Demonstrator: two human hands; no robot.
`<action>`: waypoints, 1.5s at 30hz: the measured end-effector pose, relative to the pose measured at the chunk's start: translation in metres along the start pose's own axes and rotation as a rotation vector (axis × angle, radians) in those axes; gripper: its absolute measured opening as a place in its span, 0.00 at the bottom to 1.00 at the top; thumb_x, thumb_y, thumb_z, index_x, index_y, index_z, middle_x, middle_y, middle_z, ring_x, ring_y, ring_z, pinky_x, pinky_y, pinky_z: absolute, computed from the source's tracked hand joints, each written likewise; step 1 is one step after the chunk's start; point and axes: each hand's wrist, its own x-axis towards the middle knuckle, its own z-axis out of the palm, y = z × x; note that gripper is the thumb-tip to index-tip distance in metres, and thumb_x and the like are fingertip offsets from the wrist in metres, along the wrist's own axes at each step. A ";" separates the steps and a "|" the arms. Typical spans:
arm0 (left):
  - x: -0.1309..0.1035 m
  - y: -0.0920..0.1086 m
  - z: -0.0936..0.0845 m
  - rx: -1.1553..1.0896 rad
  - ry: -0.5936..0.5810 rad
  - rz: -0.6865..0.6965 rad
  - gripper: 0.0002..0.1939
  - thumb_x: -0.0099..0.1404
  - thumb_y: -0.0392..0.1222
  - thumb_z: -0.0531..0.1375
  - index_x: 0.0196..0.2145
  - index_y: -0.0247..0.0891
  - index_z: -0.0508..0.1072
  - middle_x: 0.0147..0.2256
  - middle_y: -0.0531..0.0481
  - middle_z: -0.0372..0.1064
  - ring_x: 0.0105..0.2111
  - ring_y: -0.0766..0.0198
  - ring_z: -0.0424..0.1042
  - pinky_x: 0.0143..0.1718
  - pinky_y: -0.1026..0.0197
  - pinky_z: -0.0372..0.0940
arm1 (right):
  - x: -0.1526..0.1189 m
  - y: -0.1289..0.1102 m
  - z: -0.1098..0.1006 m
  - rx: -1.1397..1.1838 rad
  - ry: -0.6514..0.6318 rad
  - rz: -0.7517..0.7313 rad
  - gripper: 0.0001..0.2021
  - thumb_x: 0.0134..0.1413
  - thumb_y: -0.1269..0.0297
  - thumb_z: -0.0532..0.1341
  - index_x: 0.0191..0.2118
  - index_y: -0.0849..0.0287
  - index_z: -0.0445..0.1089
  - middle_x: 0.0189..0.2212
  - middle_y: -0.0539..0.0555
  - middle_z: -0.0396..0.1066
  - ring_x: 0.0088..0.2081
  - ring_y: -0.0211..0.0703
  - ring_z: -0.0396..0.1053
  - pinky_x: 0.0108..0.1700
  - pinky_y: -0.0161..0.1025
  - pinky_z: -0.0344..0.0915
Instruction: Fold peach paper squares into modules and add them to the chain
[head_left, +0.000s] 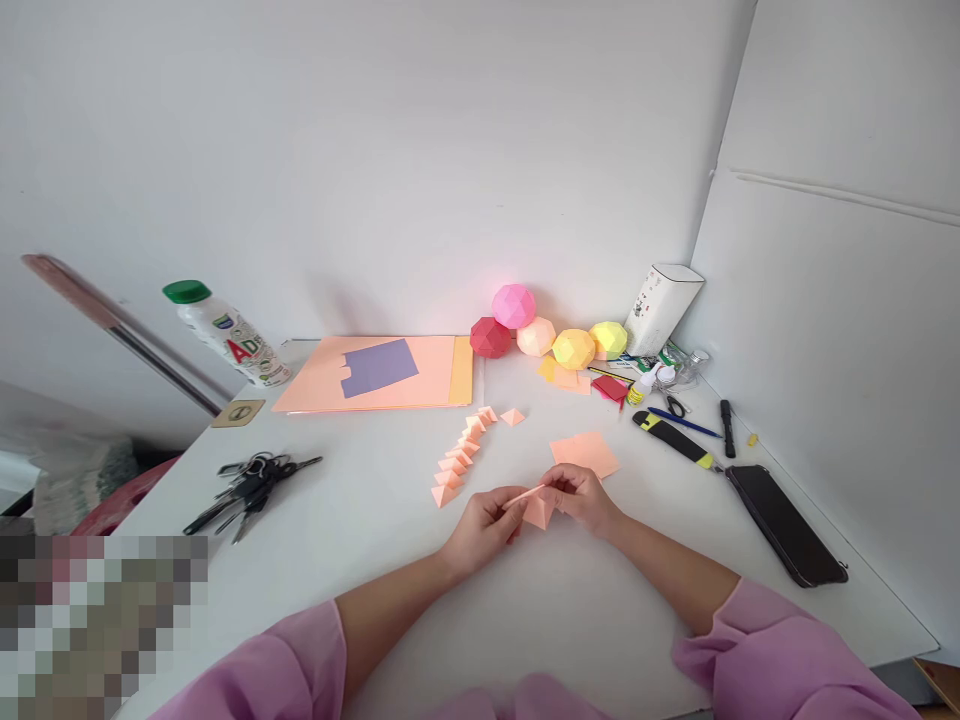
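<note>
Between my two hands is a small folded piece of peach paper [538, 510]. My left hand [487, 525] pinches its left edge, and my right hand [586, 497] pinches the right side. Just beyond my right hand lie flat peach paper pieces [589, 452], partly covered by it. Ahead and to the left, a slanting row of folded peach paper pieces [457, 460] runs across the white table [390, 560]. One more folded piece [513, 416] sits apart near the row's far end.
Faceted paper balls [514, 306] stand against the wall. Peach sheets [375, 375] with a purple piece [381, 368] lie at back left. Keys [255, 487] and a bottle [229, 335] are left; a utility knife [675, 438], glue bottle [643, 385] and black pouch [784, 525] are right.
</note>
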 end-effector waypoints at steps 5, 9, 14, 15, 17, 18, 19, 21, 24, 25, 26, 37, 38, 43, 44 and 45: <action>0.000 0.001 0.000 0.016 0.001 -0.019 0.20 0.64 0.53 0.49 0.33 0.34 0.72 0.18 0.56 0.55 0.19 0.71 0.53 0.21 0.67 0.51 | 0.000 -0.002 0.001 -0.009 -0.007 0.007 0.11 0.43 0.57 0.66 0.28 0.60 0.68 0.21 0.47 0.63 0.22 0.33 0.58 0.23 0.32 0.55; 0.000 0.001 -0.001 0.019 0.003 -0.015 0.20 0.64 0.52 0.50 0.34 0.34 0.72 0.18 0.56 0.55 0.19 0.70 0.53 0.21 0.67 0.51 | 0.000 -0.002 0.001 -0.034 -0.012 0.002 0.12 0.43 0.56 0.65 0.28 0.60 0.68 0.21 0.47 0.63 0.22 0.33 0.58 0.24 0.33 0.55; 0.000 -0.001 -0.001 0.010 0.015 -0.023 0.20 0.64 0.53 0.50 0.34 0.34 0.72 0.17 0.56 0.56 0.19 0.70 0.54 0.21 0.66 0.52 | -0.001 -0.002 0.001 -0.064 -0.028 -0.012 0.11 0.46 0.57 0.64 0.28 0.60 0.67 0.21 0.47 0.62 0.22 0.33 0.58 0.24 0.32 0.55; 0.000 -0.001 0.000 0.010 0.016 -0.023 0.20 0.63 0.53 0.50 0.33 0.34 0.72 0.17 0.56 0.56 0.19 0.70 0.54 0.21 0.66 0.52 | -0.002 -0.002 0.001 -0.065 -0.027 -0.013 0.11 0.46 0.57 0.64 0.28 0.60 0.67 0.22 0.47 0.62 0.22 0.32 0.58 0.23 0.32 0.55; 0.000 -0.002 0.000 0.010 0.020 -0.021 0.20 0.63 0.53 0.50 0.33 0.35 0.73 0.17 0.56 0.56 0.19 0.69 0.55 0.21 0.66 0.52 | -0.002 -0.003 0.001 -0.071 -0.021 -0.010 0.12 0.46 0.57 0.64 0.28 0.60 0.67 0.22 0.47 0.62 0.22 0.32 0.58 0.23 0.32 0.55; 0.000 -0.002 0.000 0.009 0.021 -0.021 0.20 0.63 0.54 0.50 0.33 0.35 0.73 0.17 0.56 0.56 0.19 0.69 0.55 0.21 0.66 0.52 | -0.001 -0.003 0.001 -0.076 -0.018 -0.007 0.12 0.46 0.56 0.64 0.28 0.60 0.67 0.22 0.47 0.62 0.22 0.33 0.58 0.23 0.32 0.55; 0.000 -0.002 0.000 0.008 0.022 -0.020 0.20 0.63 0.53 0.50 0.33 0.35 0.73 0.17 0.56 0.56 0.19 0.69 0.55 0.21 0.66 0.52 | -0.001 -0.003 0.001 -0.082 -0.015 -0.004 0.12 0.45 0.56 0.64 0.28 0.60 0.67 0.22 0.47 0.62 0.22 0.33 0.58 0.23 0.32 0.56; 0.000 -0.001 0.000 0.007 0.023 -0.020 0.20 0.63 0.53 0.51 0.33 0.35 0.73 0.17 0.56 0.56 0.19 0.69 0.55 0.21 0.66 0.52 | -0.001 -0.003 0.001 -0.091 -0.015 -0.004 0.13 0.45 0.55 0.64 0.28 0.60 0.67 0.22 0.48 0.62 0.23 0.33 0.58 0.23 0.32 0.56; 0.000 0.000 0.000 0.006 0.022 -0.027 0.20 0.63 0.54 0.51 0.33 0.35 0.73 0.17 0.56 0.57 0.19 0.69 0.55 0.21 0.66 0.52 | -0.002 -0.003 0.001 -0.096 -0.019 -0.010 0.12 0.46 0.55 0.64 0.28 0.60 0.67 0.22 0.48 0.63 0.23 0.33 0.58 0.23 0.32 0.56; 0.000 0.001 0.000 0.005 0.019 -0.030 0.20 0.63 0.54 0.51 0.34 0.35 0.73 0.17 0.55 0.57 0.19 0.69 0.55 0.21 0.66 0.52 | -0.002 -0.003 0.001 -0.099 -0.019 -0.011 0.12 0.46 0.55 0.64 0.28 0.60 0.67 0.22 0.48 0.63 0.23 0.34 0.58 0.24 0.32 0.56; 0.000 0.001 -0.001 0.004 0.015 -0.031 0.20 0.63 0.54 0.51 0.34 0.35 0.73 0.17 0.55 0.57 0.19 0.69 0.55 0.21 0.66 0.52 | -0.002 -0.002 0.000 -0.102 -0.019 -0.012 0.12 0.46 0.55 0.64 0.28 0.60 0.67 0.22 0.48 0.63 0.23 0.34 0.58 0.24 0.32 0.56; 0.000 0.002 0.000 -0.009 0.014 -0.036 0.20 0.63 0.53 0.51 0.36 0.35 0.74 0.18 0.55 0.57 0.19 0.69 0.56 0.21 0.66 0.53 | -0.003 -0.009 0.002 -0.116 -0.027 -0.024 0.12 0.47 0.55 0.63 0.26 0.60 0.68 0.21 0.48 0.62 0.23 0.35 0.58 0.25 0.33 0.57; 0.000 0.001 0.000 -0.009 0.015 -0.038 0.20 0.63 0.53 0.51 0.36 0.35 0.74 0.18 0.55 0.58 0.19 0.69 0.56 0.21 0.66 0.54 | -0.003 -0.009 0.002 -0.116 -0.028 -0.022 0.12 0.48 0.55 0.62 0.26 0.60 0.68 0.21 0.48 0.62 0.23 0.34 0.58 0.25 0.33 0.56; 0.000 0.000 -0.001 -0.012 0.018 -0.031 0.20 0.63 0.54 0.51 0.35 0.35 0.74 0.18 0.54 0.58 0.19 0.69 0.57 0.21 0.66 0.54 | -0.004 -0.005 0.000 -0.095 -0.042 0.004 0.14 0.51 0.53 0.59 0.27 0.60 0.67 0.20 0.48 0.60 0.21 0.33 0.55 0.23 0.33 0.55; 0.000 0.000 -0.001 -0.013 0.019 -0.033 0.21 0.63 0.54 0.51 0.35 0.35 0.74 0.18 0.54 0.59 0.19 0.69 0.57 0.21 0.66 0.54 | -0.004 -0.005 0.000 -0.089 -0.039 0.011 0.15 0.51 0.52 0.58 0.26 0.60 0.67 0.20 0.48 0.60 0.21 0.33 0.55 0.23 0.33 0.55; 0.000 0.000 -0.001 -0.013 0.021 -0.035 0.21 0.63 0.54 0.51 0.36 0.35 0.74 0.18 0.54 0.59 0.19 0.69 0.57 0.21 0.66 0.54 | -0.004 -0.005 0.000 -0.084 -0.036 0.019 0.16 0.52 0.51 0.57 0.26 0.60 0.66 0.20 0.47 0.59 0.21 0.33 0.55 0.23 0.33 0.55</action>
